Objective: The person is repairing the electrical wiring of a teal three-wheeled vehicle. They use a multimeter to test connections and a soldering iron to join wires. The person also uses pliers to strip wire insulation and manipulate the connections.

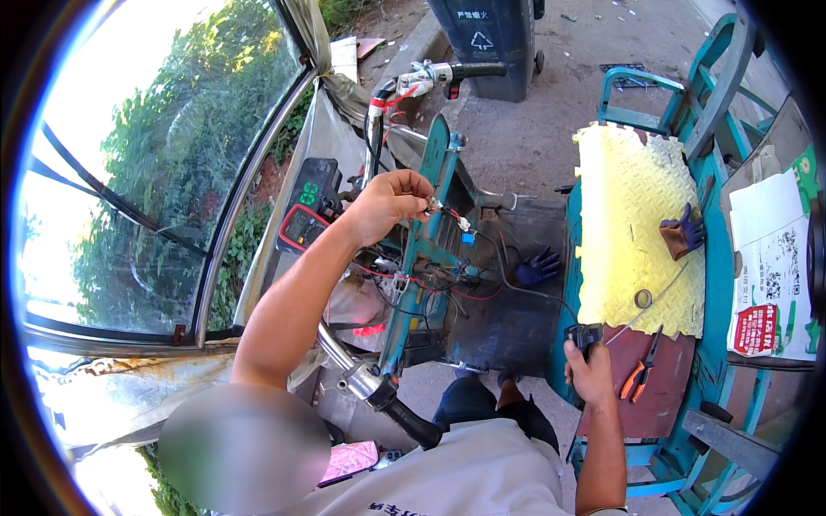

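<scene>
My left hand [391, 206] is raised beside the handlebar stem, thumb and fingertips pinched on a small wire connector [433, 205]. Red and dark wires lead from it to a white plug [465, 224], with a small blue piece [468, 238] just below. A black cable [552, 292] sags across the footwell toward my right hand [590, 375]. That hand, at the edge of the seat, is closed on a small black box [585, 334] where the cable ends; the box's kind is unclear. Loose wires [422, 279] hang around the teal frame [404, 314].
A red-rimmed multimeter [304, 227] rests by a green-digit display [310, 193]. Handlebar grips [411, 423] jut out. On the seat lie a yellow foam mat [632, 189], a glove [682, 234], a tape roll [643, 298] and orange-handled pliers [638, 370]. Another glove [539, 267] lies in the footwell.
</scene>
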Action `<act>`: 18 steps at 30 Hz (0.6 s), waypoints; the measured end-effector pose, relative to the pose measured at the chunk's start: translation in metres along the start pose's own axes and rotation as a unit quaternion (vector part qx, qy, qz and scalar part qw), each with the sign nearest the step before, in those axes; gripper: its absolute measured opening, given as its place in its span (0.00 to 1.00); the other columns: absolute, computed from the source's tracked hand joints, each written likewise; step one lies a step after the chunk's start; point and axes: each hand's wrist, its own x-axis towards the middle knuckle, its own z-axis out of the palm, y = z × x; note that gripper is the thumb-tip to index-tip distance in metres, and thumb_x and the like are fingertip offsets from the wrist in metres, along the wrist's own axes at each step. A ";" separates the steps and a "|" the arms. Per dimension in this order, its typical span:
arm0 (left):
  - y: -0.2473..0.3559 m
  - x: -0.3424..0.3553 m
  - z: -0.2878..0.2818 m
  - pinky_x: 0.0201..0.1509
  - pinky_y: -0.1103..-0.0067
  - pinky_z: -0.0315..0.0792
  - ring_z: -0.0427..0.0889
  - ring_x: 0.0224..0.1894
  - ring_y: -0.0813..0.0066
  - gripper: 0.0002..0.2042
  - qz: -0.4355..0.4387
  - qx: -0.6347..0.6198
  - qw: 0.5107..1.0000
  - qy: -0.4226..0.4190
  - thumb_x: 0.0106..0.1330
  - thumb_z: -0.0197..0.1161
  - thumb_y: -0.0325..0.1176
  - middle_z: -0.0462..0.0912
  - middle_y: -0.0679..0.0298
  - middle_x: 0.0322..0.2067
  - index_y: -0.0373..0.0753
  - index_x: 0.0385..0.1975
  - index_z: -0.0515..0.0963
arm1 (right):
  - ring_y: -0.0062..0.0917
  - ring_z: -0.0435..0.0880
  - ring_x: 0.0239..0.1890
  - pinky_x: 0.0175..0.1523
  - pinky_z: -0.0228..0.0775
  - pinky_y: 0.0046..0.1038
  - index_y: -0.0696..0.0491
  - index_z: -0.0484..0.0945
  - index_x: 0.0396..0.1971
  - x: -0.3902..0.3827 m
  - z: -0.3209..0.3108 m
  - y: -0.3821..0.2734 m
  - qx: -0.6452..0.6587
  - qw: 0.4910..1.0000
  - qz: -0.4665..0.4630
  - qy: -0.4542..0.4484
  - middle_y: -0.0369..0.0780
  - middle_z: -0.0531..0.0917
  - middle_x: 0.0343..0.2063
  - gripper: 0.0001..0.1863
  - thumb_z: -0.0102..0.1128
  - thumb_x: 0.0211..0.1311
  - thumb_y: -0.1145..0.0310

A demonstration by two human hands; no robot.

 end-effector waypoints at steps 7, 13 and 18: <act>-0.001 0.002 0.000 0.46 0.76 0.82 0.88 0.44 0.68 0.06 -0.015 0.008 1.000 0.019 0.71 0.61 0.20 0.84 0.58 0.39 0.31 0.44 0.78 | 0.19 0.80 0.18 0.24 0.71 0.25 0.60 0.78 0.37 0.000 0.001 0.000 -0.008 1.000 0.003 0.002 0.35 0.79 0.17 0.24 0.66 0.71 0.49; 0.002 0.002 0.004 0.44 0.76 0.82 0.89 0.43 0.67 0.03 -0.026 0.030 0.998 0.038 0.72 0.61 0.24 0.84 0.57 0.38 0.31 0.40 0.77 | 0.19 0.80 0.18 0.24 0.71 0.25 0.60 0.78 0.39 -0.002 0.003 -0.004 0.004 1.000 0.001 -0.003 0.35 0.79 0.18 0.25 0.66 0.71 0.48; 0.006 0.001 0.006 0.45 0.75 0.82 0.88 0.44 0.65 0.03 -0.032 0.000 0.998 0.056 0.73 0.59 0.24 0.83 0.56 0.39 0.31 0.40 0.76 | 0.18 0.79 0.18 0.24 0.71 0.24 0.60 0.78 0.39 0.000 0.002 -0.002 0.007 1.000 0.003 -0.012 0.35 0.78 0.18 0.25 0.67 0.71 0.48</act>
